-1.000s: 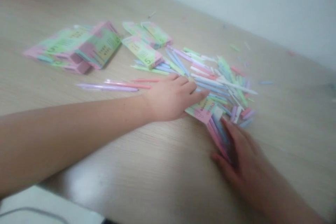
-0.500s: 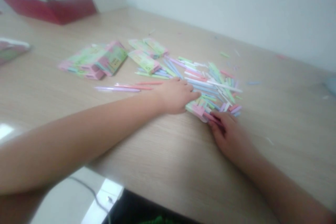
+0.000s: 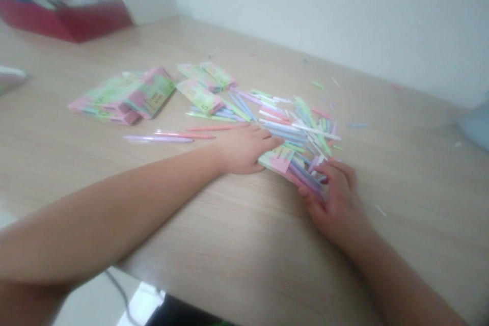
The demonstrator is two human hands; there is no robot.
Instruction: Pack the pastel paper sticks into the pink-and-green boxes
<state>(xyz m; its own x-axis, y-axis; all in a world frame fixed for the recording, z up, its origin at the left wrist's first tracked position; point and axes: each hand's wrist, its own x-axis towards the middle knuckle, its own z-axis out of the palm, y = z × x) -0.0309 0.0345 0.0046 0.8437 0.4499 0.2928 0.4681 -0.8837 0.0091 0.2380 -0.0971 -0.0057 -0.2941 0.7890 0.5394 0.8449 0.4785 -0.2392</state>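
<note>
Well, a bundle of pastel pens (image 3: 301,175) lies on the wooden table (image 3: 244,244), with a printed card sleeve (image 3: 277,159) at one end. The right hand (image 3: 336,204) curls around the bundle; the flat left hand (image 3: 244,150), just apart, rests beside the sleeve near loose pens (image 3: 301,132). Printed packets (image 3: 126,97) lie farther left.

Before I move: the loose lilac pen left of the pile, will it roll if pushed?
Probably yes: the lilac pen looks slim and round on the smooth wood-grain tabletop. It looks straight, so likely stiff, and light if it's plastic. The coral pen lies right beside it, so a sideways push may move both.
</note>
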